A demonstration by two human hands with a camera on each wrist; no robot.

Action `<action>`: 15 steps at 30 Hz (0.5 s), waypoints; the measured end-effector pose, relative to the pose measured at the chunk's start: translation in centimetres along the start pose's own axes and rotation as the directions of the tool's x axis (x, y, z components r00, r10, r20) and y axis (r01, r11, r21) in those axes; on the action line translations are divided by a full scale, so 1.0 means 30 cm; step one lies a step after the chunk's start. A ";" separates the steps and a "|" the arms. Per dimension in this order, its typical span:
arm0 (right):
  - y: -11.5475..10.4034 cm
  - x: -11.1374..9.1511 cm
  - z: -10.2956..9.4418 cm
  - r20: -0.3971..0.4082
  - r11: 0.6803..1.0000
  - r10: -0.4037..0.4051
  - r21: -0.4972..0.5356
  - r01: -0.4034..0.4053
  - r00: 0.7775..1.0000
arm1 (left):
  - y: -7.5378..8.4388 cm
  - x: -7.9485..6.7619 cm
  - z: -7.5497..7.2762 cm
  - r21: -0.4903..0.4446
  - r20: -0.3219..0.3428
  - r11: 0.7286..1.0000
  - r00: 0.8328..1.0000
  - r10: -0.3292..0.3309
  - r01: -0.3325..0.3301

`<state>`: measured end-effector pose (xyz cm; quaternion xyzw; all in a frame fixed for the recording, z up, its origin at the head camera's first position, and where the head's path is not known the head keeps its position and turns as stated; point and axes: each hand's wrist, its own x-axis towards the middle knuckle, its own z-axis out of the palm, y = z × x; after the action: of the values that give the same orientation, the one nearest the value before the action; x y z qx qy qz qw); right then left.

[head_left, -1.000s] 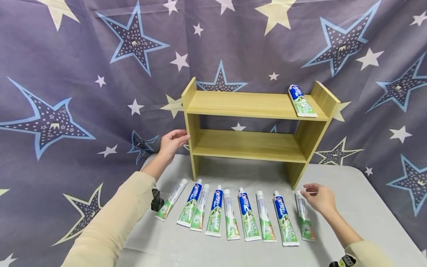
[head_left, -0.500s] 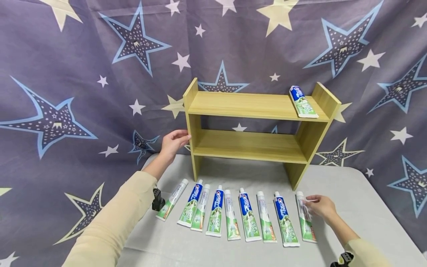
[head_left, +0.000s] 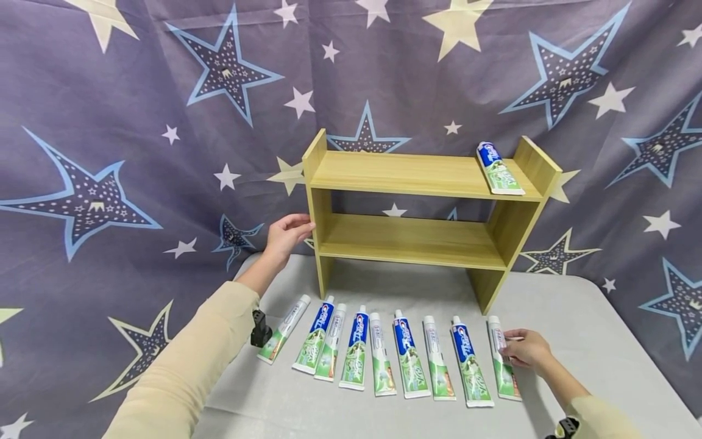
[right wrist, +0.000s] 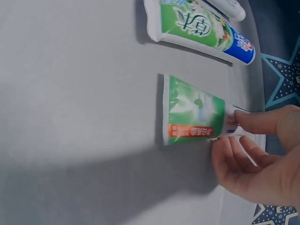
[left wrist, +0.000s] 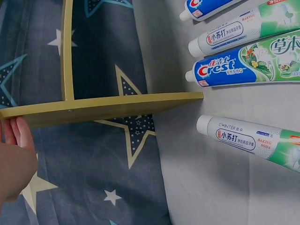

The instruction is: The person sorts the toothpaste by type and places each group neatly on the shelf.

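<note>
My right hand point(head_left: 529, 349) is at the rightmost white-and-green toothpaste tube point(head_left: 506, 375), which lies on the table. In the right wrist view, the thumb point(right wrist: 258, 121) lies over the tube's white upper part and curled fingers point(right wrist: 234, 161) meet its side, pinching it. My left hand point(head_left: 286, 238) touches the outer left side panel of a two-tier wooden shelf point(head_left: 406, 172) with its fingertips, the fingers nearly straight. On the top tier, at the right end, lies a blue-and-green Crest toothpaste tube point(head_left: 499, 169).
Several more toothpaste tubes, white-green and blue-green point(head_left: 411, 353), lie in a row on the grey table point(head_left: 307, 414) before the shelf. The shelf's lower tier point(head_left: 411, 239) is bare. A star-patterned curtain point(head_left: 164, 152) hangs behind.
My right hand has come down from above the rightmost tube's cap onto its upper body, and thumb and fingers have closed on it. My left hand keeps its place at the shelf.
</note>
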<state>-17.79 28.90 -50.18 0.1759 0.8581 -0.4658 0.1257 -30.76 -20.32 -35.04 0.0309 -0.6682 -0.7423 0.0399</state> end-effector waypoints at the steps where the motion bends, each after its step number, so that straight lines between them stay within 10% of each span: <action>1: -0.002 0.000 0.003 -0.004 1.000 0.002 -0.018 -0.002 1.000 | 0.000 -0.001 0.000 0.002 -0.001 1.000 1.000 0.001 -0.001; 15: -0.032 -0.005 0.041 -0.054 0.992 0.039 -0.118 -0.045 0.998 | -0.003 0.002 -0.003 0.004 -0.001 1.000 1.000 0.006 -0.006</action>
<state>-18.00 27.36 -50.06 0.1981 0.8835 -0.4061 0.1236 -30.81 -20.41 -35.13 0.0295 -0.6697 -0.7408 0.0423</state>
